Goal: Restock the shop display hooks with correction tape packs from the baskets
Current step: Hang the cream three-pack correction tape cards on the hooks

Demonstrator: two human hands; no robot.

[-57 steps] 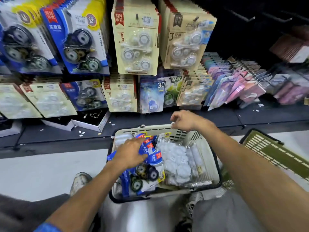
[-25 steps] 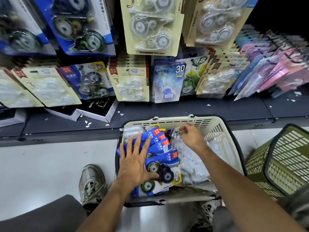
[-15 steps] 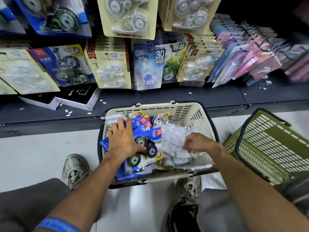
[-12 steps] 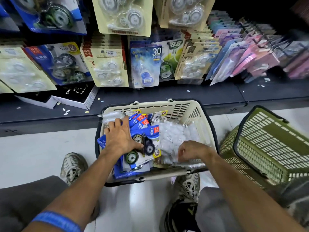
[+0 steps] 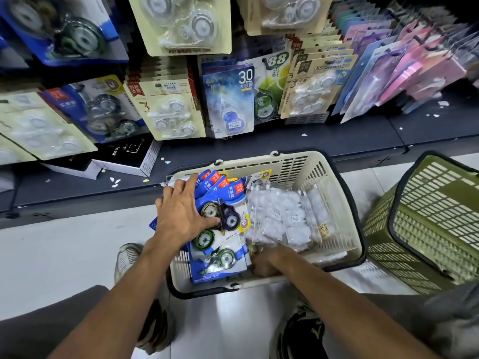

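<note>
A beige basket (image 5: 298,158) stands on the floor in front of the display. Inside, on the left, lies a stack of blue correction tape packs (image 5: 220,265); clear bags of white tapes (image 5: 282,216) fill the right side. My left hand (image 5: 181,213) lies flat on the blue stack with its fingers spread and its thumb against a tape wheel. My right hand (image 5: 269,263) is low at the basket's near wall, beside the blue stack's corner; its fingers curl downward and their tips are hidden. Matching blue packs (image 5: 96,110) and beige packs (image 5: 168,110) hang on the hooks above.
A green basket (image 5: 427,229) leans tilted on the floor at the right, close to the beige one. A black-and-white box (image 5: 124,156) lies on the dark shelf base (image 5: 337,136). My shoes (image 5: 127,257) flank the basket on the white floor.
My right hand left the basket's far rim, crossed the clear bags and sank to the near wall. My left hand stayed on the blue stack. The view dropped closer.
</note>
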